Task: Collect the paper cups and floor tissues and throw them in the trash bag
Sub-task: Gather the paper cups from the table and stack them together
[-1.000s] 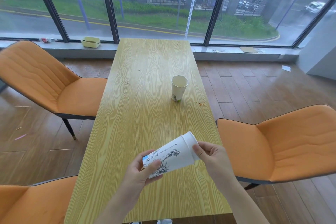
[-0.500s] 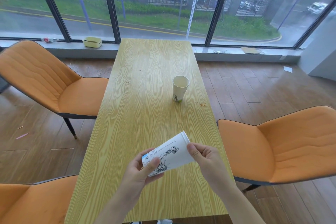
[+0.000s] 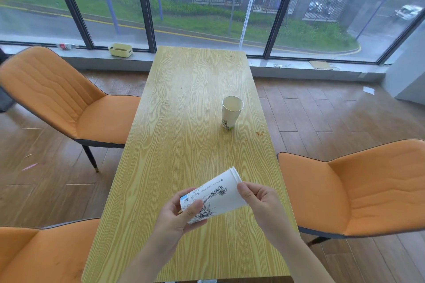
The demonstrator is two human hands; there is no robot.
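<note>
We grip a tilted paper cup (image 3: 216, 195) in both our left hand (image 3: 178, 220) and right hand (image 3: 262, 204) above the table (image 3: 184, 145), another cup (image 3: 231, 112) standing upright farther along it.

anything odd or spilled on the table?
Reddish crumbs lie near the table's right edge, beside the upright paper cup. Both hands, left hand and right hand, hold a second cup tilted sideways.
</note>
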